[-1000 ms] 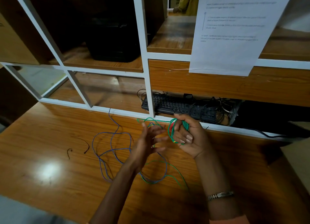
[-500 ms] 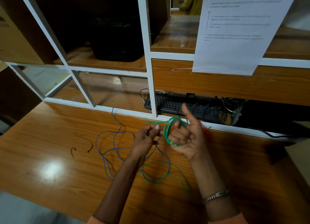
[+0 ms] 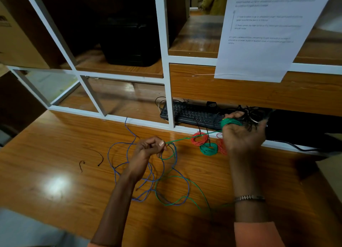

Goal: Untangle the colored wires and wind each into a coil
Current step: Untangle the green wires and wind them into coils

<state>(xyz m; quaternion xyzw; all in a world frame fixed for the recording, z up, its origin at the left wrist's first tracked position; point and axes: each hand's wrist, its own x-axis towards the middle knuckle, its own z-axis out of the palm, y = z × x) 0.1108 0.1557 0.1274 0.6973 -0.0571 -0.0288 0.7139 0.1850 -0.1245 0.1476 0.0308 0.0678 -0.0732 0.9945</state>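
Green wire (image 3: 194, 136) runs taut between both hands. Head view: right hand (image 3: 242, 135), raised near the shelf frame (image 3: 171, 96), carries green turns wound round its fingers (image 3: 232, 122); left hand (image 3: 148, 150) pinches the strand at thumb and forefinger. Slack green loops lie on the table (image 3: 55, 154), crossing the blue wire (image 3: 129, 154) in several places. Finished coils sit just beside the right hand: a red coil (image 3: 199, 138), a green coil (image 3: 209, 148) and a second red one (image 3: 221, 146), partly hidden.

Judgement: feed under light, even tension and lay turns side by side; lift green clear at each blue crossing, else blue will likely drag along.

Room: open table to the left and toward the near edge. The frame, the keyboard (image 3: 192, 115) and dark cables behind crowd the right hand.
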